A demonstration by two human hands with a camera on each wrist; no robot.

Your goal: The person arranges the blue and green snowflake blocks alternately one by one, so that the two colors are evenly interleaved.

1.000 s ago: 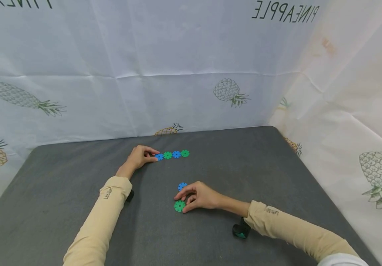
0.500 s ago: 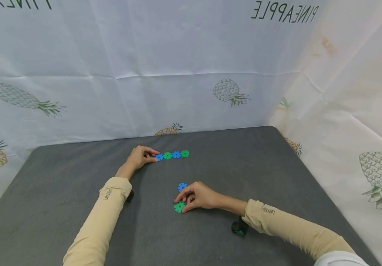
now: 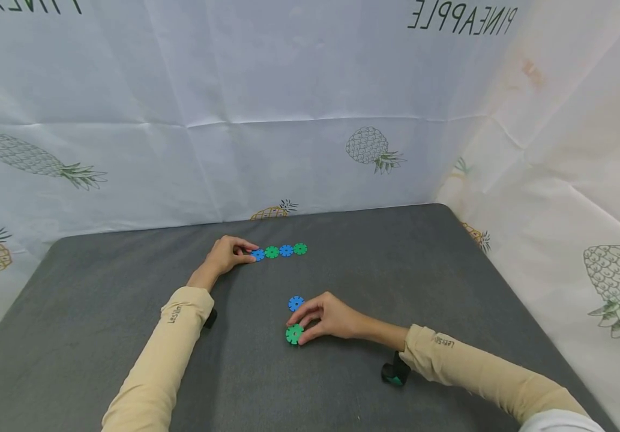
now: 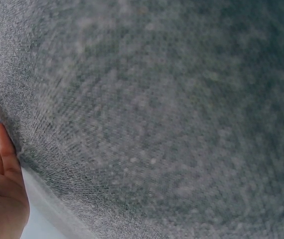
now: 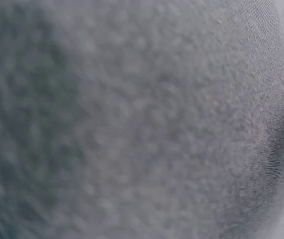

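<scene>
Toward the back of the table, notched plastic discs lie flat in a line, alternating blue and green. My left hand (image 3: 225, 254) pinches the blue disc (image 3: 258, 255) at the line's left end between thumb and fingers. Beside it come a green disc (image 3: 272, 252), another blue disc (image 3: 285, 250) and another green disc (image 3: 300, 248). Nearer to me, my right hand (image 3: 328, 316) holds a green notched disc (image 3: 294, 334) by its edge, between thumb and index finger. Just beyond these fingers lies a separate blue disc (image 3: 296, 303), its lower edge partly covered.
A grey cloth covers the table (image 3: 374, 264). White fabric printed with pineapples hangs behind (image 3: 223, 162) and to the right. A dark wrist camera (image 3: 395, 372) sits under the right forearm. The left wrist view shows part of the left hand (image 4: 2, 184) and grey cloth.
My right hand has shifted slightly to the right with the green disc, and more of the loose blue disc shows. The left hand and the line of discs have stayed in place.
</scene>
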